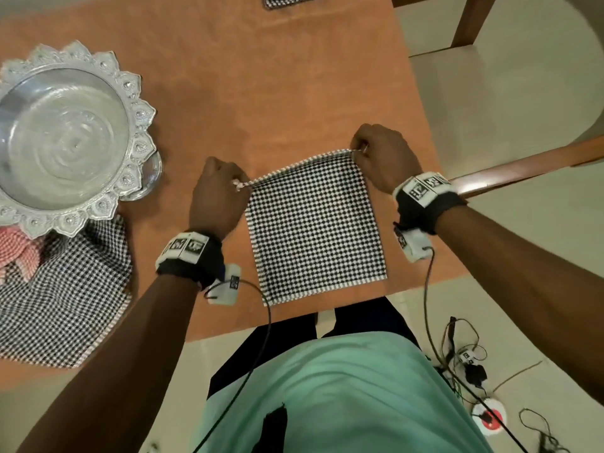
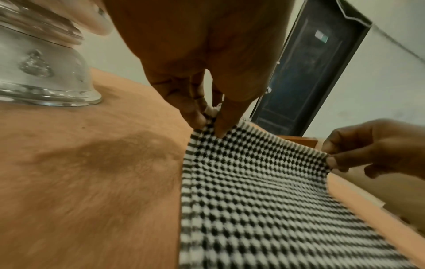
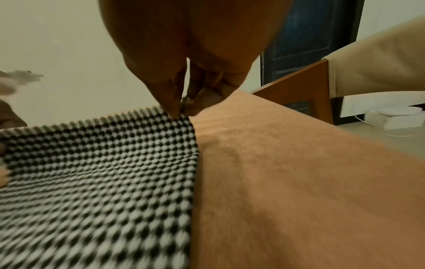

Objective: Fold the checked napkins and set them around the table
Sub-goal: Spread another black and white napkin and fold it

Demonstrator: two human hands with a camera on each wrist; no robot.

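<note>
A black-and-white checked napkin (image 1: 313, 227) lies near the front edge of the orange table (image 1: 261, 93). Its far edge is lifted off the surface and held taut between both hands. My left hand (image 1: 240, 184) pinches the far left corner; in the left wrist view thumb and fingers (image 2: 210, 118) close on that corner of the napkin (image 2: 253, 191). My right hand (image 1: 358, 150) pinches the far right corner, seen close in the right wrist view (image 3: 181, 111) above the napkin (image 3: 103, 163). Another folded checked napkin (image 1: 287, 0) lies at the table's far edge.
An ornate silver pedestal bowl (image 1: 65, 135) stands at the left, its base (image 2: 46, 72) close to my left hand. Under it lie more checked cloths (image 1: 65, 289) and a red checked one (image 1: 16, 250). A chair (image 1: 523, 93) stands right of the table; cables (image 1: 464, 354) lie on the floor.
</note>
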